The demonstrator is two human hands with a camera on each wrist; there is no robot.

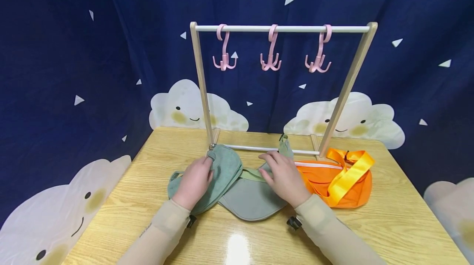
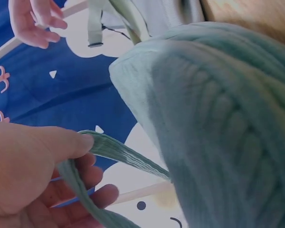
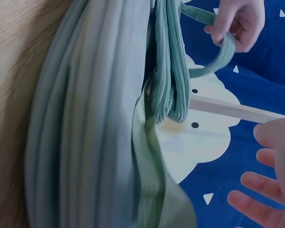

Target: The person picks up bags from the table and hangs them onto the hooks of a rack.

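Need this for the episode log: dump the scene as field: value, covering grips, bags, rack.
left grip: pinches green corduroy strap loop
right grip: fingers parted, no hold visible, near grey bag
green corduroy bag: left side, overlapping grey bag in head view
grey bag: centre, light green strap along top
orange zip bag: right side, glossy yellow-orange strap across it
hanging rack: three pink hooks on top rail, nothing hung
surface: wood-grain table

Beige sleeves (image 1: 172, 218); black wrist attachments (image 1: 294, 223)
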